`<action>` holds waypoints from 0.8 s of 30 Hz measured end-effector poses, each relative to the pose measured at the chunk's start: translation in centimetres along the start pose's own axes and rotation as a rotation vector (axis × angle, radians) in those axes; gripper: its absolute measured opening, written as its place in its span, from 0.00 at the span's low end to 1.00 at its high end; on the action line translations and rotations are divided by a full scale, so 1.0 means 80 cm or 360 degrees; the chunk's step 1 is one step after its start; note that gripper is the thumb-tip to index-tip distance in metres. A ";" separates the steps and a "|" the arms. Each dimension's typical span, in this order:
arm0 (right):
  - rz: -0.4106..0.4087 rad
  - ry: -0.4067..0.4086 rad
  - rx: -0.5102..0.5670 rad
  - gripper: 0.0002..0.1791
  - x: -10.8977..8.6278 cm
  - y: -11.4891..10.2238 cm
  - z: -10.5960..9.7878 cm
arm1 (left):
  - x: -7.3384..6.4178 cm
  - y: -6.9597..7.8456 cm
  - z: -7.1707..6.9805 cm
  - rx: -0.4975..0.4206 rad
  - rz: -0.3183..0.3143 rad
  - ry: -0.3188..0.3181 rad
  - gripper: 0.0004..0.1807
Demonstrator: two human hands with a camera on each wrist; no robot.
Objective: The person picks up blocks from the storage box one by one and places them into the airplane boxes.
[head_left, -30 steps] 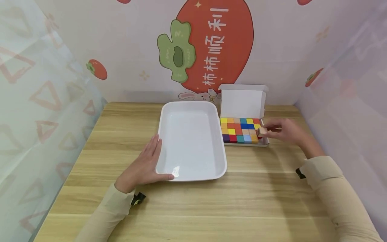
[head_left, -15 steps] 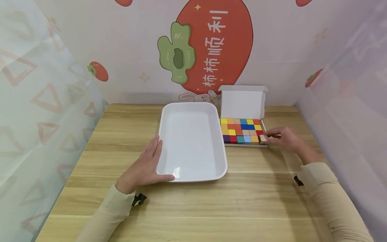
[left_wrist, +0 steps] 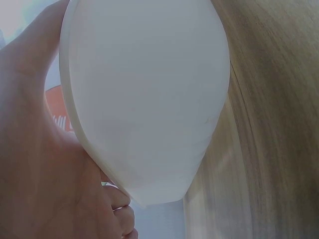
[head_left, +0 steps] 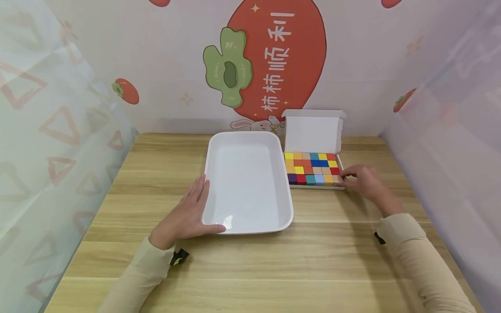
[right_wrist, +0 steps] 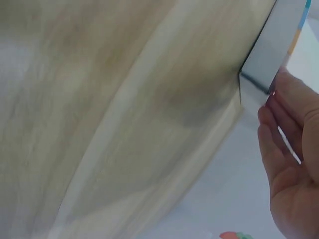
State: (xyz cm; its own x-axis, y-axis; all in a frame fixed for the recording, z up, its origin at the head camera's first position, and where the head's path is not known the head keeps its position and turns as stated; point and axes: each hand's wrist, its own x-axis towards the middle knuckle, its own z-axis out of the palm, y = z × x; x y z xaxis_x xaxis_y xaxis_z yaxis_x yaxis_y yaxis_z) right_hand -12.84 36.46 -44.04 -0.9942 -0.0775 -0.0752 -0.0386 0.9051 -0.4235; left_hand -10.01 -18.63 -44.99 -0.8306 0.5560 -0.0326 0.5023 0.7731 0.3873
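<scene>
A shallow white box (head_left: 316, 187) holds rows of small coloured cubes (head_left: 319, 164), its lid (head_left: 312, 132) raised at the back. At the box's near right corner, my right hand (head_left: 368, 184) pinches a plain wooden cube (head_left: 337, 179) between thumb and fingers. The cube sits level with the row of cubes beside it. My left hand (head_left: 185, 215) rests on the near left corner of a white tray (head_left: 250, 187), fingers straight along the left rim and thumb on the front rim. In the left wrist view the tray's outer wall (left_wrist: 149, 99) fills the middle.
The wooden table (head_left: 250, 274) extends in front of the tray and to both sides. Behind it stands a patterned backdrop (head_left: 168, 56) with a big persimmon picture. Similar sheets hang at left and right. The box stands close against the tray's right side.
My right hand has brought the wooden cube down and toward me into the box's near right corner, where it was tilted and raised before. My left hand and the tray have stayed put.
</scene>
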 end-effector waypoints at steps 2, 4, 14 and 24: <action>0.0028 0.0010 -0.0002 0.20 -0.001 -0.002 0.002 | -0.001 0.000 0.000 -0.0002 0.0006 0.0003 0.77; 0.0053 0.0010 0.0001 0.22 -0.002 -0.004 0.003 | -0.001 0.000 0.001 -0.0012 0.0012 0.0011 0.77; 0.0034 -0.0042 -0.0119 0.44 -0.017 -0.016 -0.001 | -0.003 -0.002 0.006 -0.0023 0.0014 0.0022 0.77; 0.0165 -0.0065 0.0097 0.46 -0.013 -0.023 0.030 | -0.001 -0.002 0.003 -0.0016 0.0014 0.0022 0.77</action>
State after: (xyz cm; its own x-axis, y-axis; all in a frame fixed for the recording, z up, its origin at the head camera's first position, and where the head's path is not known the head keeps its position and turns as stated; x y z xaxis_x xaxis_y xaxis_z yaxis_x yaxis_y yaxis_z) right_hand -11.51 33.89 -45.33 -0.9875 -0.0028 -0.1576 0.0718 0.8821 -0.4655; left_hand -9.95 -18.71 -45.26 -0.8295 0.5582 -0.0166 0.5071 0.7653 0.3965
